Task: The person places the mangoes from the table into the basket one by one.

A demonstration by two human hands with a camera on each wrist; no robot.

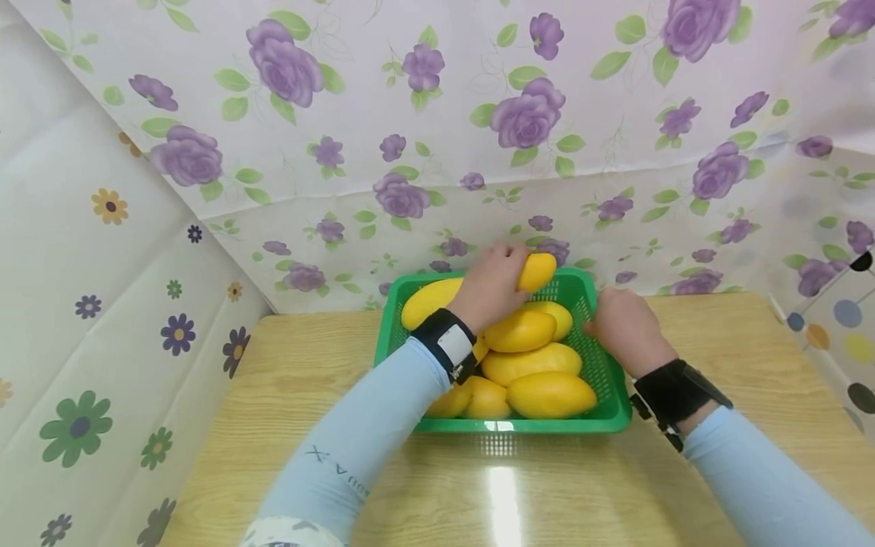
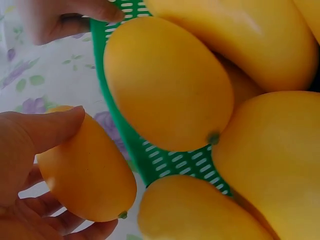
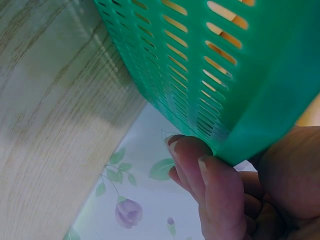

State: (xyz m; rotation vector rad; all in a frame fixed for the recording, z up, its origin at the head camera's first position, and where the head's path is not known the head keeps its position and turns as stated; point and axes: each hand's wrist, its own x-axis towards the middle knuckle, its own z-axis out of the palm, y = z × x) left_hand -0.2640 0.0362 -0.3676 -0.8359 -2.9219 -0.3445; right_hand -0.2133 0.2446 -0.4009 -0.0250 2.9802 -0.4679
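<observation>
My left hand [image 1: 491, 287] holds a yellow mango [image 1: 538, 271] over the far side of a green plastic basket [image 1: 519, 426]. In the left wrist view, thumb and fingers wrap around that mango [image 2: 92, 172], whose small green stem end points down. Several more mangoes [image 1: 552, 395] lie heaped in the basket; my left forearm hides part of them. At the basket's right side, my right hand [image 1: 629, 328] grips the rim, the fingers [image 3: 222, 190] outside the slotted wall and the thumb over the edge.
The basket stands on a wooden table [image 1: 307, 410], near its back edge. Behind it hangs a white cloth [image 1: 465, 144] with purple roses. A flower-patterned sheet [image 1: 130, 304] borders the left, and a dotted one [image 1: 848, 327] the right.
</observation>
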